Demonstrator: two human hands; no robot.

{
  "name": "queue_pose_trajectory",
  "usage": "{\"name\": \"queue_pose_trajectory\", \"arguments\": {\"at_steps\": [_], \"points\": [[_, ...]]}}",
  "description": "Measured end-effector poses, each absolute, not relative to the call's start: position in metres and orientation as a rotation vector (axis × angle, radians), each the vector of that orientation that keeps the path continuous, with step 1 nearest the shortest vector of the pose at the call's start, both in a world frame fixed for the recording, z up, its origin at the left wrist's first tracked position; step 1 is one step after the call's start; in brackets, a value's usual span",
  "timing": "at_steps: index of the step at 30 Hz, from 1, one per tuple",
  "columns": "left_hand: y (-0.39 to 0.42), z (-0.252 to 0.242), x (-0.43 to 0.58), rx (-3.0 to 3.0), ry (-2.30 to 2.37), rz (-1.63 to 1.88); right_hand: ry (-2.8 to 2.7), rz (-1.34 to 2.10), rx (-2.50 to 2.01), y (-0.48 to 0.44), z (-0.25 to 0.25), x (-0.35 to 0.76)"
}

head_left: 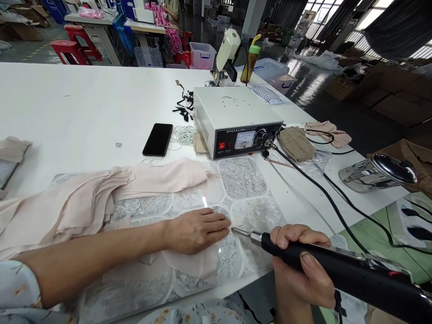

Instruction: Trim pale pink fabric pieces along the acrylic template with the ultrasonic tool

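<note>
My left hand (195, 229) lies flat, fingers together and stretched out, pressing a pale pink fabric piece (199, 263) onto a scratched clear cutting mat (243, 180). My right hand (300, 270) grips a black handheld ultrasonic cutter (337, 270). Its metal tip (241, 232) touches the fabric just by my left fingertips. A stack of pink fabric pieces (101, 198) lies to the left on the mat.
A white control box (236, 119) with a meter sits behind the mat, its black cable (320, 189) running toward the cutter. A black phone (158, 139), white elastic loops (185, 134), a steel pot (374, 173) and beige pieces (297, 144) lie around. Another person works far behind.
</note>
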State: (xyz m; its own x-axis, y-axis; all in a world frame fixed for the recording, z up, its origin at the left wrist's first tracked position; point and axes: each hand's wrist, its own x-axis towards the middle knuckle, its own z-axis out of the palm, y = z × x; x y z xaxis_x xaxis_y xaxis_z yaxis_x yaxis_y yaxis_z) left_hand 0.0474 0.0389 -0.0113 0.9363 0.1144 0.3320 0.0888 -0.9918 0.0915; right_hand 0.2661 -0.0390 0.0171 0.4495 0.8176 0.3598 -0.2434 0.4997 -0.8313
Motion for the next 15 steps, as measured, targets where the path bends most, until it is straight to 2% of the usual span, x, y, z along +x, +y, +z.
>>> {"name": "queue_pose_trajectory", "arguments": {"at_steps": [15], "points": [[0.0389, -0.0104, 0.0472, 3.026, 0.137, 0.539, -0.801, 0.669, -0.794, -0.0368, 0.0162, 0.2710]]}}
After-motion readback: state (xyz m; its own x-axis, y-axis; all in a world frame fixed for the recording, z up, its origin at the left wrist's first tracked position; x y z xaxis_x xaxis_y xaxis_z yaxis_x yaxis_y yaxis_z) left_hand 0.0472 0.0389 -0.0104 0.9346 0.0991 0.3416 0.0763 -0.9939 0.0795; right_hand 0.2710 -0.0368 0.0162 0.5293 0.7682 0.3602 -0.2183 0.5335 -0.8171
